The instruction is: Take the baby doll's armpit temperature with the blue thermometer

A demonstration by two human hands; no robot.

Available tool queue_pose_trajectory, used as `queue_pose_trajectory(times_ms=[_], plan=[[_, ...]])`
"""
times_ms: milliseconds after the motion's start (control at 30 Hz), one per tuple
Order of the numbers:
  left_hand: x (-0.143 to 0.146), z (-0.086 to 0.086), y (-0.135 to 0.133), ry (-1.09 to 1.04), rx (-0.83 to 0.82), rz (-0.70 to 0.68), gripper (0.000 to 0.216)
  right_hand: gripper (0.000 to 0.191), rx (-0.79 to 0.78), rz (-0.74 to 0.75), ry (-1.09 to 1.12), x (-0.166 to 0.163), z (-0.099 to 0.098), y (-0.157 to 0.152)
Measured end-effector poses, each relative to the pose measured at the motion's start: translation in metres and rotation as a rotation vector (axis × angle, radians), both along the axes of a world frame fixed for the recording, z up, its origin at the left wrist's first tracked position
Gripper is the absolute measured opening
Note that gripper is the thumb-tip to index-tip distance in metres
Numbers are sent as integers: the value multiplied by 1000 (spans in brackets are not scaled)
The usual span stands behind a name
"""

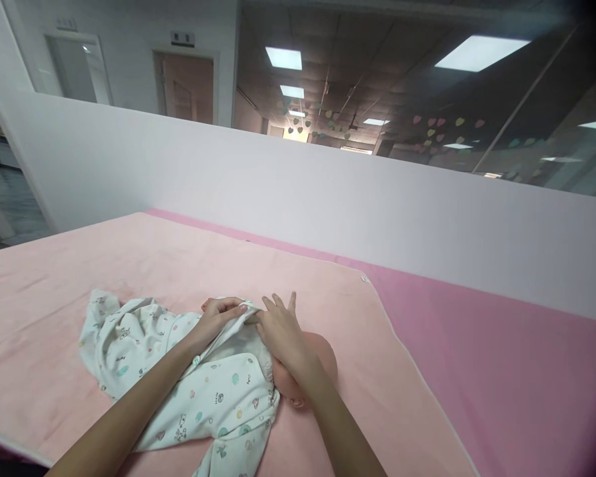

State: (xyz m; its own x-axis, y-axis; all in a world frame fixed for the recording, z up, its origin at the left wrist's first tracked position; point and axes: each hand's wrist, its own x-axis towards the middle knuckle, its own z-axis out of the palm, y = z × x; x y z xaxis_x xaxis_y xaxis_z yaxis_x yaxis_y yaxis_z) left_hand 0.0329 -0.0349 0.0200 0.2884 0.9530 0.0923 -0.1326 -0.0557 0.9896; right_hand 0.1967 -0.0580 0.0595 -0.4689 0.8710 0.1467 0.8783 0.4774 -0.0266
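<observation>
A baby doll lies on its back, its bald head [325, 351] to the right and partly hidden by my right wrist. It wears a white romper [228, 394] printed with small animals and coloured dots, with the front flap lifted open. My left hand [221, 321] pinches the flap's edge near the far shoulder. Across the doll's neck and face, my right hand [281, 328] has its thumb and forefinger at the same cloth edge, the other fingers raised and spread. A snap button [196, 360] shows by my left wrist. The romper's leg part [124, 338] lies crumpled at left.
A light pink blanket [169, 258] lies under the doll, over a darker pink mat [501, 358]. Behind the bed runs a white low wall [328, 192] with glass above it. At far left there is an opening to a grey floor [12, 192].
</observation>
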Motion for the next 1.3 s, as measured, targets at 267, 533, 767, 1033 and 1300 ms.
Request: queue_pose_trajectory(times_ms=[267,533,767,1033,1300], plan=[[0,-2,-1,10,-29,-34,29,26,20,-12,-126,2,3,4],[0,-4,2,-131,18,119,30,25,63,-275,289,41,53,-14],[2,-6,-2,-180,-23,78,34,13,-36,-328,1029,77,68,-14],[-2,-3,-6,19,28,-120,22,23,-82,-205,1535,67,71,-16],[-6,1,-9,234,235,-401,23,19,-51,-192,1736,51,75,-37]])
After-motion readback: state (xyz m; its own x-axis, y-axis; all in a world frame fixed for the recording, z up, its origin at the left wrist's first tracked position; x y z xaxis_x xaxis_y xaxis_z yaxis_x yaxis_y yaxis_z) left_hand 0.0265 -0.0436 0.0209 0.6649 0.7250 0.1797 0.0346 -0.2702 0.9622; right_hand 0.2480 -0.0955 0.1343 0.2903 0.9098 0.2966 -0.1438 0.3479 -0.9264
